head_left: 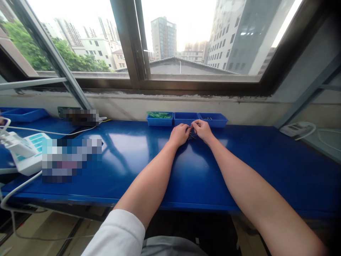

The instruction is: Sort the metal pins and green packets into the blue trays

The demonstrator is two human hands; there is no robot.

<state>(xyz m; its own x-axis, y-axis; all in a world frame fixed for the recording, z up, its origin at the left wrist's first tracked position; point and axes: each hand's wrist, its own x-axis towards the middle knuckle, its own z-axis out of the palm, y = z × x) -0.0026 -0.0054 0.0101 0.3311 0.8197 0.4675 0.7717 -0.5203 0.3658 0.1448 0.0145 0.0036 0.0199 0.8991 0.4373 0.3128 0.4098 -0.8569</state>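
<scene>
My left hand (pixel 179 136) and my right hand (pixel 203 131) meet just above the blue table (pixel 149 167), in front of the blue bins. Their fingertips are pinched together and nearly touch. What sits between them is too small to make out. A few thin, dark, pin-like pieces (pixel 191 136) show below the fingertips; I cannot tell whether they are held or lie on the table. Behind my hands are a left bin (pixel 160 122) with green pieces, a middle bin (pixel 183 116), and a right bin (pixel 217 122) with small thin metal-looking pieces.
On the left lie a white power strip (pixel 29 153) with plugs and cables, and blurred-out items. More blue trays (pixel 25 114) sit at the far left. A white device (pixel 297 128) with a cable rests at the right end. A window frame (pixel 186 85) rises behind the table.
</scene>
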